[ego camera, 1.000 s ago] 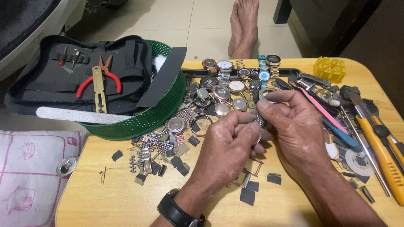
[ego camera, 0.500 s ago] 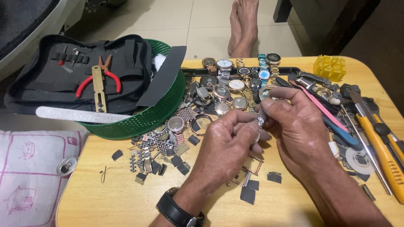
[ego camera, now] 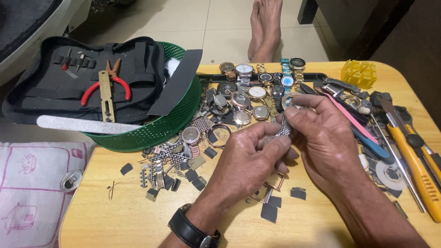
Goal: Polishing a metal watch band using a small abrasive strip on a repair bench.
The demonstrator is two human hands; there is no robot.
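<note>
Wooden table, green basket at 10 o'clock with black tool pouch. Left hand and right hand at centre, both pinched on a metal watch band. Watch pile at 12.

Surface: you worked on pale yellow wood.
Basket: yours was green, with a mesh pattern.
Pliers: you had red handles there.
Tool pouch: black.
Wrist strap: you wore black.
Cloth: white, with pink line drawings.
Cutters: yellow and black.
Small crate: yellow.
</note>
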